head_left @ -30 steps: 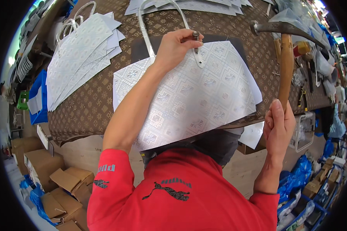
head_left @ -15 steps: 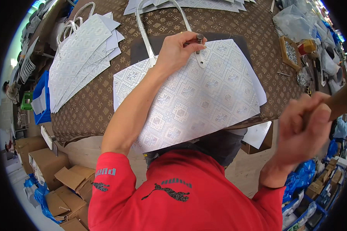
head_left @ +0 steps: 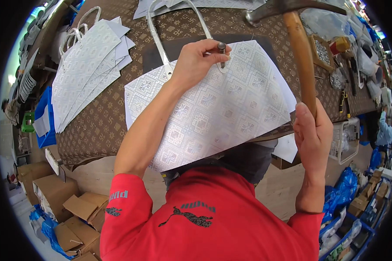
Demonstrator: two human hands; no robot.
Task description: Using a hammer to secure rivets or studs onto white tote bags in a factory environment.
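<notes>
My left hand [head_left: 199, 61] pinches a short metal punch [head_left: 222, 48] upright between thumb and fingers. The punch's lower end meets the end of a white strap handle [head_left: 160, 41] on a silver-white patterned bag panel [head_left: 217, 111]. That panel lies tilted on the table, its near edge reaching over my lap. My right hand [head_left: 313, 139] is wrapped round the wooden handle of a hammer [head_left: 301, 56]. The hammer is raised, its metal head up and to the right of the punch, apart from it. Beneath the panel's far edge shows a dark mat [head_left: 265, 42].
Matching panels with handles [head_left: 89, 69] are stacked at the left of the brown patterned tablecloth [head_left: 100, 130]. A box of small metal pieces [head_left: 321, 53] sits at the right, near black-and-yellow pliers [head_left: 344, 104]. Cardboard boxes [head_left: 54, 185] and a white basket [head_left: 346, 139] stand beyond the table.
My right hand has swung the hammer from the far right inward, bringing its head into view over the table. My left hand keeps the punch at the strap end.
</notes>
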